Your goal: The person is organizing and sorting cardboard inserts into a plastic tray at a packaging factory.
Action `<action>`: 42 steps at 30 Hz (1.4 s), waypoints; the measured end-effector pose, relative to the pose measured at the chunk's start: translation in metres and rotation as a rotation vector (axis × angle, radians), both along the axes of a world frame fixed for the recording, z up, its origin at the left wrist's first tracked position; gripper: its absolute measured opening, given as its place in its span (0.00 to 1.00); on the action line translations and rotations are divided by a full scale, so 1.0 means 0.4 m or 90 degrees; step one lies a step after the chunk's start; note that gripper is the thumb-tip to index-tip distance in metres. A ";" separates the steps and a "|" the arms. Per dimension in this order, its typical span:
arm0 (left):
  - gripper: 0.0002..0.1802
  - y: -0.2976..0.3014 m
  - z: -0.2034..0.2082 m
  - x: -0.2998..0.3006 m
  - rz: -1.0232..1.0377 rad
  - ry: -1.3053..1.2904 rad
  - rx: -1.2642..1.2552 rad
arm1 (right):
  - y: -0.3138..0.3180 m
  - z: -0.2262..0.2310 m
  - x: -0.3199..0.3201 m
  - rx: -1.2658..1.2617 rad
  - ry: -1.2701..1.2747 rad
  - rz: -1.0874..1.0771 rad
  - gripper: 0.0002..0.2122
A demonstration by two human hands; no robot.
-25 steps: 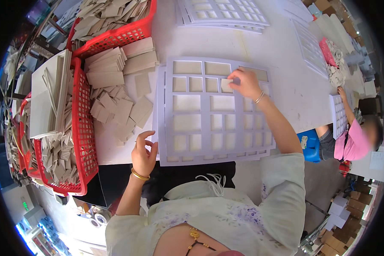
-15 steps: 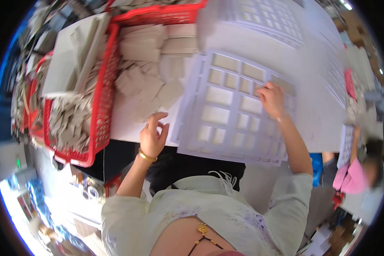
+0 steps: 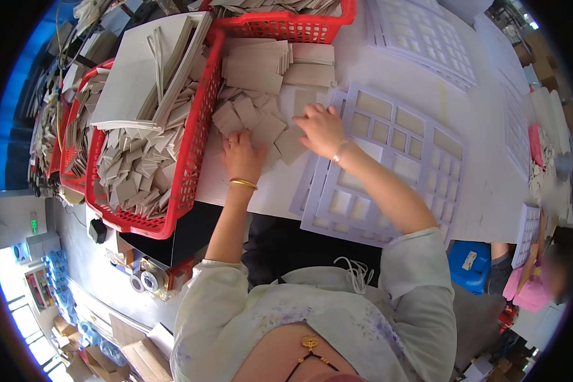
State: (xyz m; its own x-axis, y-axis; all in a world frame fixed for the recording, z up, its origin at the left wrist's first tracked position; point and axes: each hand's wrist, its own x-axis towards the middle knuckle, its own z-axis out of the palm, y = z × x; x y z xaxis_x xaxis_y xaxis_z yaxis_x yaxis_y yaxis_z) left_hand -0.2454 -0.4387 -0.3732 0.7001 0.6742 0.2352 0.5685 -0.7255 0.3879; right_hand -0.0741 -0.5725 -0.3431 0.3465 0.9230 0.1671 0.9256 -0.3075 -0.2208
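Note:
My left hand rests at the near edge of a loose pile of grey cardboard pieces, its fingers stretched over them. My right hand is above the pile's right side, fingers apart and slightly bent, next to a larger card piece. I see nothing held in either hand. Under my right forearm lies a pale lilac lattice panel with rectangular openings. Grey card fills several of its upper openings, while some lower ones look paler. Other panels show beneath its left edge.
Red plastic baskets full of card scraps stand at the left and far side; stacked grey sheets lie across one. Neat card stacks sit beyond the pile. More lattice panels lie far right. A person in pink is at the right.
My right hand has left the panel's upper right part and moved left to the card pile. My left hand has moved forward onto the pile. The view has shifted somewhat.

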 end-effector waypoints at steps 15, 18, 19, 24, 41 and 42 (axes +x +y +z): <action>0.04 -0.020 0.025 0.001 -0.036 -0.495 -0.395 | -0.093 0.085 0.095 0.126 0.422 -0.042 0.05; 0.04 -0.089 0.080 0.026 -0.071 -0.554 -0.509 | -0.200 0.105 0.132 0.254 0.511 -0.088 0.05; 0.04 -0.115 0.086 0.029 -0.077 -0.549 -0.517 | -0.241 0.111 0.134 0.297 0.554 -0.124 0.06; 0.06 -0.238 0.109 0.083 -0.306 -0.209 -0.558 | -0.401 0.144 0.098 0.300 0.611 -0.279 0.06; 0.03 -0.324 0.119 0.151 -0.342 -0.068 -0.220 | -0.445 0.023 0.067 0.257 0.606 -0.321 0.07; 0.03 -0.323 0.118 0.137 -0.340 -0.068 -0.217 | -0.441 0.016 0.072 0.258 0.607 -0.319 0.07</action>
